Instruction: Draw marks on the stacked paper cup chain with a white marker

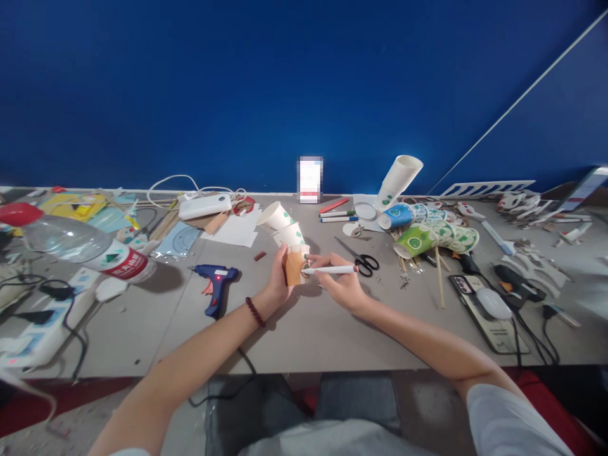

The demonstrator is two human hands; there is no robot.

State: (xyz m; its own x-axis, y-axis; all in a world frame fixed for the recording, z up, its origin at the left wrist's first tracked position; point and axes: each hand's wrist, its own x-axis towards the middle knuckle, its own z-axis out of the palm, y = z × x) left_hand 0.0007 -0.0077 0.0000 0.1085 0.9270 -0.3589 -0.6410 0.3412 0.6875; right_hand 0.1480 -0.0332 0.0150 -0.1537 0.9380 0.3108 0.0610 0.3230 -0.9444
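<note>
Near the middle of the table, my left hand [279, 277] is closed around an orange-brown paper cup [295, 265] with a pale ring pattern along one edge. Two white paper cups [277, 218] with green dots extend from it toward the back, joined or touching in a curved row. A white marker [337, 270] lies in the closed fingers of my right hand [339, 282], its tip at the side of the orange-brown cup. Left of my hands rests a blue hot glue gun [216, 285]. Black-handled scissors [363, 259] lie just beyond my right hand.
A plastic bottle [85, 244] with a red cap leans at the left, above a power strip [52, 316]. Behind are several markers [337, 219] and a lit phone [310, 179]. To the right stand stacked white cups [400, 179], patterned cups [415, 240], and a mouse on another phone [489, 323].
</note>
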